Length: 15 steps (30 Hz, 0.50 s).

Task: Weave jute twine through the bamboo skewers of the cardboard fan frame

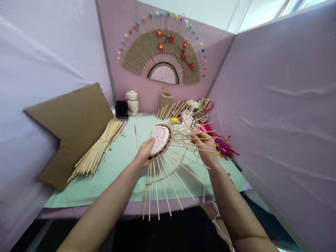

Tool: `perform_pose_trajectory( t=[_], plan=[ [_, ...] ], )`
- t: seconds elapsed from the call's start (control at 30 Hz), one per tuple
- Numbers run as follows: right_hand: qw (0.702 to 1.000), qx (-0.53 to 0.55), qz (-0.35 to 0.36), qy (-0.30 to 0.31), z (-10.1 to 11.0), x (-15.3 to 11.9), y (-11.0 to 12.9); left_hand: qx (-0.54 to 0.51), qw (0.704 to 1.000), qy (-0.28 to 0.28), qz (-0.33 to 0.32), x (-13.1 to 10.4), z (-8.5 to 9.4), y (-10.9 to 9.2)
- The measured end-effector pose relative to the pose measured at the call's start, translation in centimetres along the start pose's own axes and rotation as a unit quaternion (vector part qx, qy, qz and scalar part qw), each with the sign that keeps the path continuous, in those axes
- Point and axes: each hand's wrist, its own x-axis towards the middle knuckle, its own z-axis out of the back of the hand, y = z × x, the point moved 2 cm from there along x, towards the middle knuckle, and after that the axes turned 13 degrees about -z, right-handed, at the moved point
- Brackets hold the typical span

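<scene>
My left hand (145, 151) grips the flat side of a half-round fan base (160, 137), thumb on its pink spotted face. Thin wooden sticks (168, 175) spread out from the base's curved edge like rays. A brown twine (176, 169) runs across the lower sticks in an arc. My right hand (206, 145) is closed among the sticks on the right, fingertips pinched together. Loose twine hangs near those fingers, but exactly what they pinch is too small to make out.
A finished fan (147, 45) with red flowers hangs on the back panel. Bundled sticks (98, 147) lean by bent cardboard (70, 119) at left. A white bottle (132, 103), twine spool (166, 101), scissors (208, 105) and coloured pipe cleaners (223, 143) stand or lie on the green tabletop (123, 175).
</scene>
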Motion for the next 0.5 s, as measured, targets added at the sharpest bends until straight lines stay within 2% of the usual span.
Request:
perform_pose_trajectory(
  t=[0.1,0.33,0.5],
  plan=[
    [1.000,-0.013,0.000,-0.004,0.07,-0.01,-0.11,0.017,1.000,-0.013,-0.017,0.13,0.10,-0.05],
    [0.999,-0.014,-0.040,-0.003,0.19,-0.05,-0.41,0.029,0.997,-0.008,-0.068,0.36,0.22,-0.31],
    [0.998,-0.019,-0.056,0.007,0.10,-0.09,-0.59,0.037,0.996,-0.004,-0.082,0.30,0.17,-0.46]
  ],
)
